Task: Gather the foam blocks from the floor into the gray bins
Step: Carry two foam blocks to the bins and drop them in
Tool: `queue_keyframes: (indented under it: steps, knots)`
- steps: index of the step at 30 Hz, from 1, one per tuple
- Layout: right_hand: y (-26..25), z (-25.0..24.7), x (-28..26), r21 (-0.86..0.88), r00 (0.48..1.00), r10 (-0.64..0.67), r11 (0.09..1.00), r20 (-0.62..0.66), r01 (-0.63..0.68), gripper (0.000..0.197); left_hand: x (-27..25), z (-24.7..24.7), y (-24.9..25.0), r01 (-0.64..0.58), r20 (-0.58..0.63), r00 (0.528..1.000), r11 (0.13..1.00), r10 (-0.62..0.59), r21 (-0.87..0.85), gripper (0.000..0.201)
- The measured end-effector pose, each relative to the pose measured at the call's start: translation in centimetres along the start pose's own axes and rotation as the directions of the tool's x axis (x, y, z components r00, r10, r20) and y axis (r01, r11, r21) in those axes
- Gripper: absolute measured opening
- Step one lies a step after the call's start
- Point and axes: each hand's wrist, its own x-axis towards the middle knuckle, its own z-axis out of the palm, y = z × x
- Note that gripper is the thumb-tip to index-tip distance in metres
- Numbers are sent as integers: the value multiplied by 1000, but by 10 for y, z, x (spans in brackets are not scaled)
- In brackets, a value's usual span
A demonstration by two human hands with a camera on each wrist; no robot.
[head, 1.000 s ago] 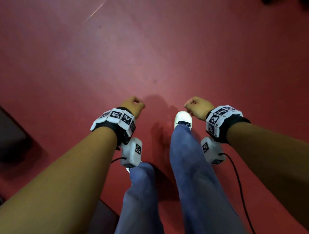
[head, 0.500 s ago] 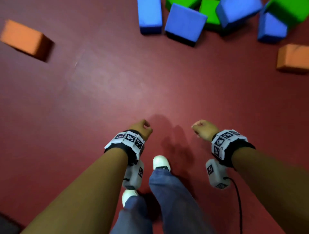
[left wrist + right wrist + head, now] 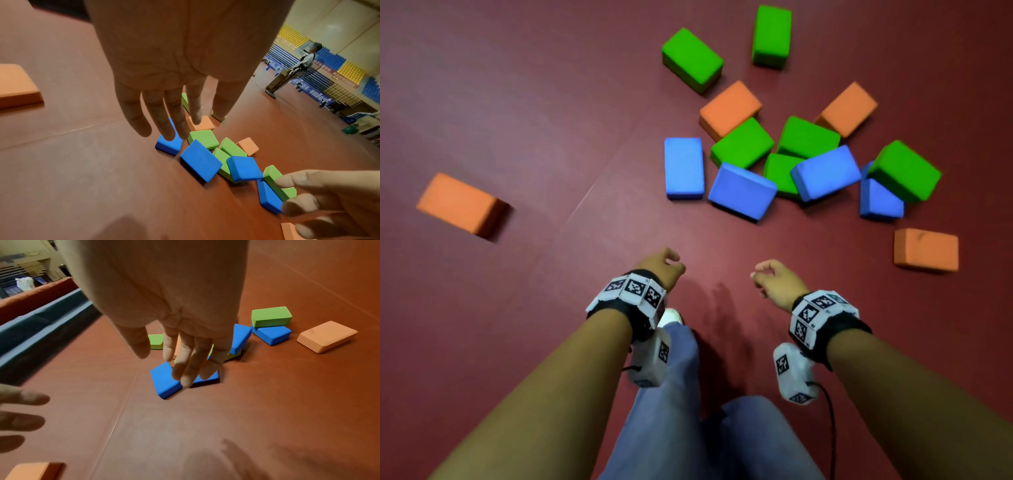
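A pile of blue, green and orange foam blocks lies on the red floor ahead of me. Nearest to me are a tilted blue block point(image 3: 742, 190) and a flat blue block point(image 3: 684, 168). One orange block point(image 3: 460, 204) lies alone at the left, another orange block point(image 3: 926, 249) at the right. My left hand point(image 3: 664, 265) and right hand point(image 3: 774, 279) hang side by side short of the pile, above the floor. The wrist views show the left hand point(image 3: 164, 116) and right hand point(image 3: 185, 356) with fingers stretched out, holding nothing. No gray bin is in view.
My legs in blue jeans point(image 3: 678, 394) and a white shoe point(image 3: 670, 317) are below the hands. A distant person point(image 3: 304, 60) stands by blue and yellow seating. A dark teal mat edge point(image 3: 41, 318) runs along the far left of the right wrist view.
My view has lifted from bare floor to the block pile, and the dark object at the left edge has left the frame. Both hands have loosened from fists to stretched fingers.
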Motion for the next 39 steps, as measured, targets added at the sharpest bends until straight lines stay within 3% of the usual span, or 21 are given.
queue_keyframes:
  steps: [7, 13, 21, 26, 30, 35, 39]
  knots:
    - [-80, -57, 93, -74, 999, -9, 997, -37, 6, 27, 95, -54, 98, -12, -62, 998, 1000, 11, -27, 33]
    - [-105, -84, 206, -177, 1000, 2, 984, 17, 1, 26, 198, -59, 139, 37, -60, 998, 982, -26, 186, 39]
    - [-106, -98, 331, -327, 996, 46, 945, 71, -21, 40, 326, -68, 142, 164, -98, 985, 943, -141, 290, 45]
    - [-104, -74, 418, -394, 997, 28, 919, 77, 5, 47, 429, -68, 138, 24, -18, 1000, 812, -16, 583, 50]
    - [-97, -40, 487, -423, 994, 15, 905, 112, 34, 43, 519, -60, 121, -57, -55, 992, 800, 112, 598, 62]
    - [-84, -3, 545, -402, 994, -65, 911, 90, 96, 70, 605, -48, 92, -65, -130, 974, 777, 186, 626, 82]
    - [-73, 14, 574, -490, 984, -17, 866, 176, 102, 93, 659, -39, 93, -113, -54, 979, 742, 196, 661, 95]
